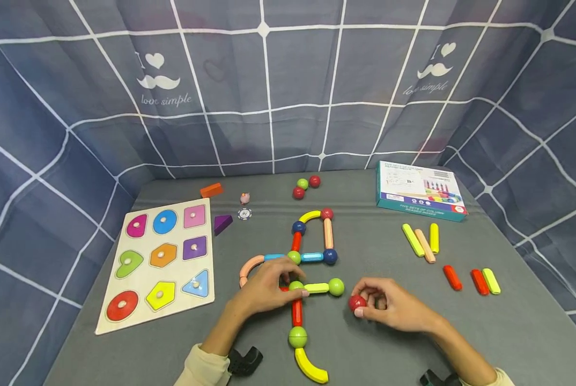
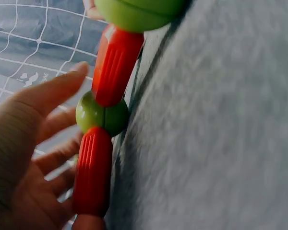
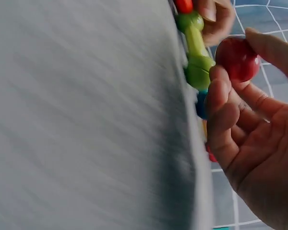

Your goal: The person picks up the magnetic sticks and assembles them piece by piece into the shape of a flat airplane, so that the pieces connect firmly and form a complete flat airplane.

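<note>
**Two hands at a ball-and-rod figure, a red ball held beside it**

The right hand (image 1: 394,305) pinches a red ball (image 1: 357,303) between thumb and fingers, raised off the bench (image 1: 375,236) and apart from the figure. The left hand (image 1: 271,284) has its thumb and fingers loosely about the central green ball (image 1: 295,286); whether they grip it cannot be told. From this ball a light-green rod (image 1: 317,288) runs to the green end ball (image 1: 336,287), the part nearest the red ball. A red rod (image 1: 296,312) joins it to the lower green ball (image 1: 297,337).

For a clean placement, the pinch is best kept at the red ball's sides, leaving its facing surface free; a light steadying of the central ball should spare neighbouring joints from twisting.

Farther out: shape board (image 1: 145,276) at left, loose rods (image 1: 425,245) and box (image 1: 418,187) at right.
</note>
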`<state>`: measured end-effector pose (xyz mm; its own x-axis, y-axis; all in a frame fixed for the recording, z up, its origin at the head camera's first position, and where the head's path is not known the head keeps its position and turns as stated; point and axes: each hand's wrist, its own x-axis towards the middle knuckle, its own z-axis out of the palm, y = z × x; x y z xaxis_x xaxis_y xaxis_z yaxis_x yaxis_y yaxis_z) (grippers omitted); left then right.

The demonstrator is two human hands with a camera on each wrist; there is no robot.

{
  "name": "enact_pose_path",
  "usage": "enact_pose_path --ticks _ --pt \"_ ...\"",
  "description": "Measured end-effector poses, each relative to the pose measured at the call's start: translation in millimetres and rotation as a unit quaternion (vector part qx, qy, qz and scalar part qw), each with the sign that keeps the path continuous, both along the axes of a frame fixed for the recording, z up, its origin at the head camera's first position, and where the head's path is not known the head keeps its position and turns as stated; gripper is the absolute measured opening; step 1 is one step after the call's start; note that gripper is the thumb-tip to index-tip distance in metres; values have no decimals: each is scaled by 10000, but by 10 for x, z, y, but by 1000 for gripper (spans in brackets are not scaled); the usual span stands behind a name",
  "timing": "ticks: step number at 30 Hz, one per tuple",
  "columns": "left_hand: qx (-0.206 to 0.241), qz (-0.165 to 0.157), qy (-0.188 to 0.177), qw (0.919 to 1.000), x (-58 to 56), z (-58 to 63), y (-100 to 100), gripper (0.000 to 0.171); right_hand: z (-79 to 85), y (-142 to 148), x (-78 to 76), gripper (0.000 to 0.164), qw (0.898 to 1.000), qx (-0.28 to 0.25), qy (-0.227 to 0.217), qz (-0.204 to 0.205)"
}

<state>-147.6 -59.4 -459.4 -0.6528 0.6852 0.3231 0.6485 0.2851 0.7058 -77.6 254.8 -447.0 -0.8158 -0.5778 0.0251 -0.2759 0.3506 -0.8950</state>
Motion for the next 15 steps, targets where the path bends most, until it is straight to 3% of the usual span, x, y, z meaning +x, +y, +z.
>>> enact_pose_path --ticks 3,6,10,15 --pt "124 -202 25 9997 40 66 -20 26 -98 -76 70 17 9988 -291 -269 276" --pt "31 -690 -11 9976 125 119 -17 28 -158 -135 119 18 9976 -391 -404 415" --pt "-411 -1308 193 9904 291 132 -4 30 -194 -184 172 19 9952 -470 -668 540" --pt "-955 -1594 568 9809 436 106 12 29 -208 -198 209 18 9931 -650 -776 594"
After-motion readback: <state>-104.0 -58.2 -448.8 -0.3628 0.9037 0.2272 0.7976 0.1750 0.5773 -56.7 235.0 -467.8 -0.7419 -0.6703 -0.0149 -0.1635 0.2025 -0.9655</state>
